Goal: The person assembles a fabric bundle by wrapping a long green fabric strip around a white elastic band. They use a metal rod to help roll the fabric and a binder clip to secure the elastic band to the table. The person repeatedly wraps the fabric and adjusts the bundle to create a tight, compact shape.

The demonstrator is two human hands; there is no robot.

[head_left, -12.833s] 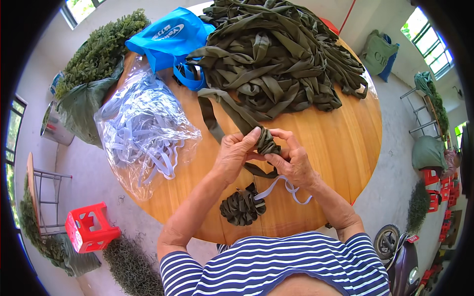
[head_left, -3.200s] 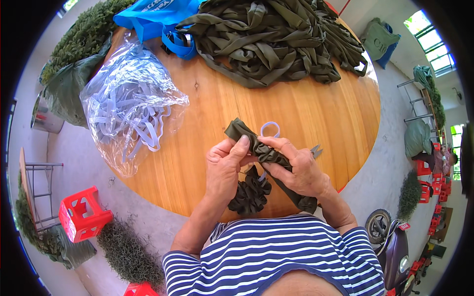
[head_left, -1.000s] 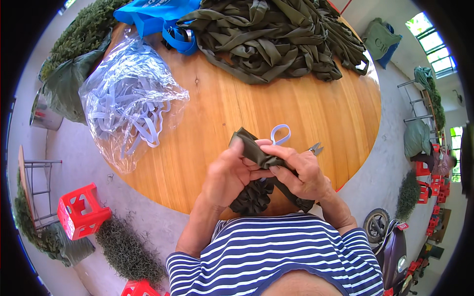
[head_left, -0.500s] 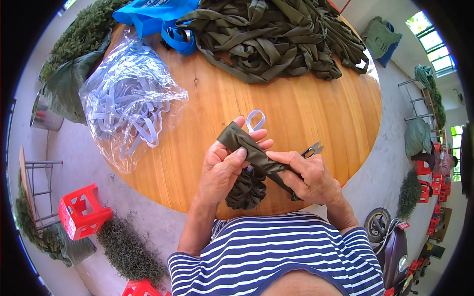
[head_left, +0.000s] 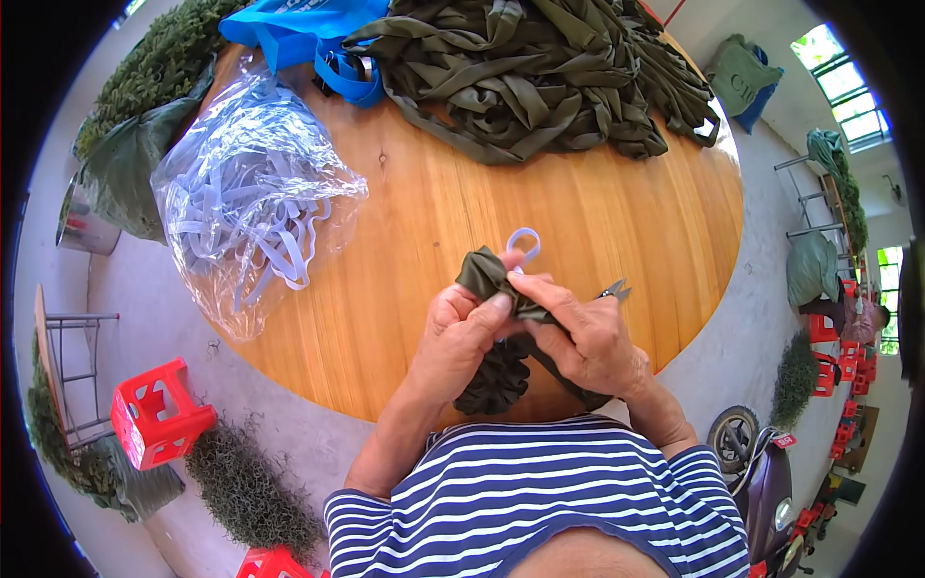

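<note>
Between my hands is a dark olive fabric strip (head_left: 485,273), bunched up near the fingertips. My left hand (head_left: 458,342) pinches it from the left, thumb on top. My right hand (head_left: 593,342) is closed on it from the other side, with thumb and forefinger at the gathered part. A white elastic loop (head_left: 523,241) sticks out just beyond the fingertips; its lower end is hidden. Past the right knuckles show the blades of small thread snips (head_left: 615,289); whether that hand holds them I cannot tell. Below my hands, gathered olive fabric (head_left: 493,382) lies at the table's near edge.
A large heap of olive fabric strips (head_left: 530,77) covers the far side of the round wooden table (head_left: 405,231). On the left lies a clear plastic bag (head_left: 255,193) of white elastic, beside a blue bag (head_left: 299,34). A red stool (head_left: 162,414) and a scooter (head_left: 766,491) stand on the floor.
The strip, flat and stretched before, is now bunched up. My left hand has moved right, and my right fingers have come in closer to the strip's end. The elastic loop has shifted right.
</note>
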